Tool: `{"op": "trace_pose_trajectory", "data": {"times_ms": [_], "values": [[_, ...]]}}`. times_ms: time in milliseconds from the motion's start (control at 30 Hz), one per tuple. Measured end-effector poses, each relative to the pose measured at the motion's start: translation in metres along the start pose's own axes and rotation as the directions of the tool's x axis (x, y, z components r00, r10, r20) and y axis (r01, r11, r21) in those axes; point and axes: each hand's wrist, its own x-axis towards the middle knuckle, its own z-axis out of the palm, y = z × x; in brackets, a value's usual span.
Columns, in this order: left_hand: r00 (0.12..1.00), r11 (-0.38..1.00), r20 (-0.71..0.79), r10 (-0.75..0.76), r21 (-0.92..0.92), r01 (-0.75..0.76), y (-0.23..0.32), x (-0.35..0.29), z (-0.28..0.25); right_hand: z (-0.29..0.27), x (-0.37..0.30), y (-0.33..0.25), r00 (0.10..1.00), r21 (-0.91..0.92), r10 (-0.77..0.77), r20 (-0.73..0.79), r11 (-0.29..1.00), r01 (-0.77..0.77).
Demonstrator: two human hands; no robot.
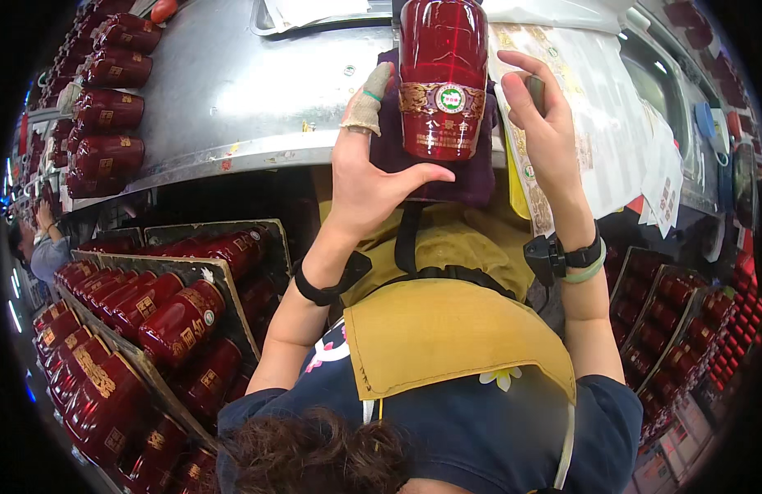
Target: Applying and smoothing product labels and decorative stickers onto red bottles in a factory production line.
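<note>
A dark red glossy bottle (444, 62) lies on a dark purple cloth (389, 152) at the table's front edge. An ornate gold band with a round green-and-white emblem goes around it. Left of the bottle, my left hand (360, 169) is open, its thumb stretched out just below the bottle's base; a pale cloth cover sits on its fingers. To the right, apart from the bottle, my right hand (554, 132) has its thumb and index finger spread. A small grey-green object (535, 95) is held in its curled fingers; its kind is unclear.
Label sheets (595, 107) with gold print lie right of the bottle. Several red bottles (109, 107) stand at the table's left. Crates of red bottles (183, 321) flank me on the left, with racks of more (673, 305) at right. A metal tray (315, 18) sits behind; another person's arm (50, 247) shows far left.
</note>
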Motion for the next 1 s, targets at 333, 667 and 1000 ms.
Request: {"op": "trace_pose_trajectory", "data": {"times_ms": [333,667,1000], "values": [[0.922,0.74,0.208,-0.327,-0.551,0.386,0.008,0.014,-0.004,0.006,-0.011,0.003,0.996,0.005,0.081,0.023,0.997,-0.081],[0.915,0.813,0.213,-0.342,-0.421,0.402,0.007,0.02,-0.001,0.01,-0.014,0.004,0.994,-0.017,0.076,0.082,0.997,-0.075],[0.89,0.746,0.29,-0.352,-0.487,0.454,0.005,0.019,-0.008,0.012,-0.013,0.002,0.984,0.036,0.141,0.107,0.989,-0.146]]}}
